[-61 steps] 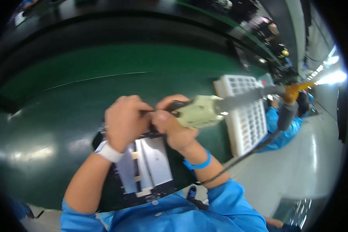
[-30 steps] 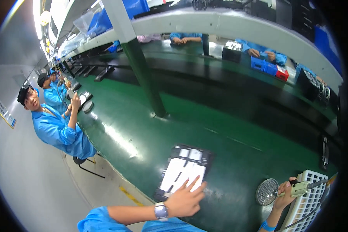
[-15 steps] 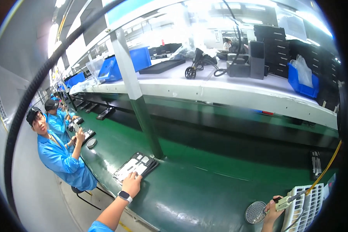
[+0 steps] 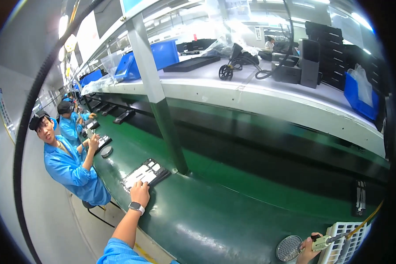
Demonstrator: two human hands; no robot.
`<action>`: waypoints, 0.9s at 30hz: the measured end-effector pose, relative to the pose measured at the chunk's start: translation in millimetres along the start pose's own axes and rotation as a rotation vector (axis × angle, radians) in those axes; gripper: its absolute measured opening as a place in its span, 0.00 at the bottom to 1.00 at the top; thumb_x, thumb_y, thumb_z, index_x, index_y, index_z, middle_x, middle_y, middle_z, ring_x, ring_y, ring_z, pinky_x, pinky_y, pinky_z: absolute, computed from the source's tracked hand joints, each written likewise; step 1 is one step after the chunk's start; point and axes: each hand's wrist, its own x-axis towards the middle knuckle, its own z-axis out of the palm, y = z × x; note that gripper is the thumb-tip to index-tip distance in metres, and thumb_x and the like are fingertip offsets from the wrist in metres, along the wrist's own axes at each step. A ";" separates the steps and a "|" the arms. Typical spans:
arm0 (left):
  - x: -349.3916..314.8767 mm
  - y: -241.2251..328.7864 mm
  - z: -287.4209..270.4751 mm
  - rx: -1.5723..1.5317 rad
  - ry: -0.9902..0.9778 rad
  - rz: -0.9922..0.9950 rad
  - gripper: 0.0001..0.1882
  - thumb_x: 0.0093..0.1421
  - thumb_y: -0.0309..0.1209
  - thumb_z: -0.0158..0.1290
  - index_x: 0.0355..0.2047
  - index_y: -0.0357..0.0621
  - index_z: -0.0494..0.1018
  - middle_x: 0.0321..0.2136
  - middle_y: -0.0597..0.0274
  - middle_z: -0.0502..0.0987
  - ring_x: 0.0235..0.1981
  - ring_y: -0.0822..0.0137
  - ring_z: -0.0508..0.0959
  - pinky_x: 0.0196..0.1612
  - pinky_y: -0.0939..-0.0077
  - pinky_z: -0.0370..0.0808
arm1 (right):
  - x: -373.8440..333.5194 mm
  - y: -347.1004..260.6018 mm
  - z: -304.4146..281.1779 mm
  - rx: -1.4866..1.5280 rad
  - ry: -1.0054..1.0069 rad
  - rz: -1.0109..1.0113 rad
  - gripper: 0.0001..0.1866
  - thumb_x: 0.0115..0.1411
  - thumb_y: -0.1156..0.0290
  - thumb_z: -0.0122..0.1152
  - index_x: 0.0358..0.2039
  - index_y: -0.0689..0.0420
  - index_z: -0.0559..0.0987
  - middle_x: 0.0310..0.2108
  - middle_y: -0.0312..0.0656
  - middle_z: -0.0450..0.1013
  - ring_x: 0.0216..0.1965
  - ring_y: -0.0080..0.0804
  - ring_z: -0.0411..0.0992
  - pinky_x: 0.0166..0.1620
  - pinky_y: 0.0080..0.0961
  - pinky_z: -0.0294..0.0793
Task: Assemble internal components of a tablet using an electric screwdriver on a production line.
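Note:
My left hand (image 4: 140, 193), with a watch on its wrist, has its fingers closed over the near edge of a flat black-and-white device panel (image 4: 148, 171) on the green worktop. White pieces cover much of the panel's upper face. A second dark panel seems to lie beneath it. At the lower right, my right hand (image 4: 310, 250) is wrapped round a pale green corded electric screwdriver (image 4: 322, 242). Its front end is hidden by my fingers. Just left of this hand lies a round metal dish (image 4: 289, 248) with a speckled surface, its contents too small to make out.
A white slotted basket (image 4: 339, 251) stands by the screwdriver. A post (image 4: 156, 101) rises behind the panel, beside a raised shelf (image 4: 233, 94) with blue bins and black boxes. Two co-workers in blue sit at the left. Another device part (image 4: 360, 198) lies far right.
The panel and my left hand on it have shifted left, away from the post. My right hand stays by the dish with the screwdriver. The view has turned slightly.

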 end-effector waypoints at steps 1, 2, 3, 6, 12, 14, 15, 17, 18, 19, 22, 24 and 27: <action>-0.1 -0.6 -0.1 -0.011 0.008 -0.020 0.06 0.53 0.28 0.59 0.31 0.44 0.77 0.31 0.57 0.72 0.35 0.55 0.74 0.33 0.59 0.71 | 0.1 0.2 -1.2 -0.022 -0.040 0.032 0.14 0.55 0.84 0.62 0.43 0.63 0.74 0.23 0.43 0.72 0.21 0.26 0.68 0.24 0.20 0.70; 0.5 -2.3 2.2 -0.015 -0.011 -0.041 0.06 0.53 0.28 0.58 0.32 0.43 0.77 0.31 0.56 0.73 0.35 0.54 0.74 0.34 0.59 0.72 | 0.3 0.0 -1.6 -0.029 -0.050 0.039 0.14 0.55 0.84 0.62 0.43 0.63 0.74 0.23 0.43 0.72 0.21 0.26 0.68 0.24 0.20 0.70; 1.2 -4.8 6.4 -0.011 -0.021 -0.046 0.06 0.53 0.28 0.58 0.32 0.43 0.77 0.31 0.56 0.73 0.35 0.54 0.74 0.34 0.59 0.72 | 0.1 -0.6 -0.9 -0.035 -0.051 0.042 0.13 0.56 0.84 0.62 0.42 0.63 0.75 0.23 0.43 0.72 0.20 0.25 0.68 0.24 0.20 0.70; 4.7 -6.9 11.9 -0.008 -0.057 -0.138 0.07 0.53 0.26 0.58 0.33 0.41 0.77 0.33 0.53 0.74 0.38 0.51 0.75 0.39 0.58 0.74 | 0.4 3.9 -3.5 -0.063 -0.059 0.027 0.12 0.57 0.83 0.61 0.42 0.64 0.75 0.22 0.43 0.71 0.19 0.25 0.67 0.24 0.21 0.70; 11.9 21.6 -5.7 -0.045 0.001 -0.080 0.09 0.49 0.23 0.57 0.33 0.40 0.76 0.36 0.53 0.74 0.41 0.50 0.73 0.44 0.57 0.72 | 2.1 9.2 -5.8 -0.003 -0.077 -0.042 0.12 0.57 0.82 0.60 0.43 0.65 0.74 0.21 0.43 0.71 0.18 0.26 0.67 0.23 0.21 0.71; 8.9 40.9 -10.0 -0.180 0.074 0.057 0.13 0.47 0.22 0.57 0.36 0.39 0.76 0.40 0.53 0.74 0.45 0.50 0.72 0.48 0.58 0.71 | 1.7 10.3 -6.1 0.044 -0.079 -0.075 0.13 0.57 0.81 0.60 0.43 0.65 0.74 0.21 0.43 0.71 0.17 0.26 0.67 0.22 0.22 0.71; 6.7 52.2 -12.9 -0.247 0.061 0.075 0.12 0.48 0.22 0.57 0.36 0.39 0.75 0.41 0.54 0.74 0.46 0.49 0.72 0.48 0.58 0.71 | 1.5 9.6 -7.9 0.019 -0.074 -0.049 0.13 0.57 0.82 0.60 0.43 0.65 0.74 0.21 0.43 0.71 0.17 0.26 0.67 0.23 0.22 0.71; 5.3 82.1 -24.2 -0.304 0.059 0.154 0.12 0.48 0.22 0.58 0.35 0.39 0.76 0.40 0.53 0.74 0.46 0.49 0.72 0.47 0.58 0.71 | 1.6 9.3 -10.6 -0.014 -0.073 -0.022 0.13 0.57 0.82 0.59 0.43 0.65 0.74 0.22 0.43 0.71 0.17 0.26 0.67 0.23 0.22 0.71; 2.0 93.4 -21.8 -0.396 0.044 0.161 0.11 0.48 0.22 0.58 0.34 0.40 0.76 0.40 0.53 0.75 0.45 0.49 0.73 0.48 0.58 0.72 | 1.6 9.2 -12.0 -0.003 -0.078 -0.022 0.13 0.57 0.81 0.60 0.43 0.65 0.74 0.21 0.43 0.71 0.17 0.26 0.67 0.23 0.22 0.71; 0.0 104.5 -22.0 -0.486 0.031 0.167 0.10 0.49 0.22 0.58 0.34 0.40 0.76 0.39 0.53 0.75 0.45 0.49 0.73 0.48 0.58 0.72 | 1.2 9.7 -11.9 0.010 -0.085 -0.020 0.13 0.57 0.81 0.60 0.43 0.65 0.74 0.21 0.43 0.71 0.17 0.26 0.68 0.23 0.22 0.71; -2.3 149.7 -28.5 -0.696 -0.024 0.232 0.09 0.51 0.22 0.59 0.35 0.39 0.77 0.40 0.53 0.76 0.44 0.49 0.74 0.48 0.59 0.73 | 0.7 6.9 -8.3 0.010 -0.087 -0.088 0.14 0.57 0.82 0.60 0.44 0.65 0.74 0.21 0.42 0.71 0.18 0.25 0.67 0.24 0.22 0.72; -3.0 181.3 -34.8 -0.811 -0.062 0.295 0.10 0.51 0.22 0.60 0.35 0.39 0.77 0.41 0.53 0.75 0.45 0.50 0.74 0.48 0.60 0.73 | 2.1 1.1 -6.4 0.022 -0.080 -0.060 0.13 0.55 0.81 0.61 0.42 0.64 0.76 0.21 0.43 0.72 0.18 0.28 0.69 0.24 0.23 0.72; -7.6 218.3 -40.7 -0.968 -0.143 0.400 0.10 0.53 0.22 0.60 0.38 0.39 0.77 0.43 0.53 0.75 0.48 0.50 0.74 0.51 0.60 0.73 | 4.9 17.7 -13.7 0.028 -0.089 -0.051 0.12 0.57 0.79 0.59 0.42 0.63 0.72 0.23 0.40 0.69 0.17 0.24 0.65 0.23 0.19 0.66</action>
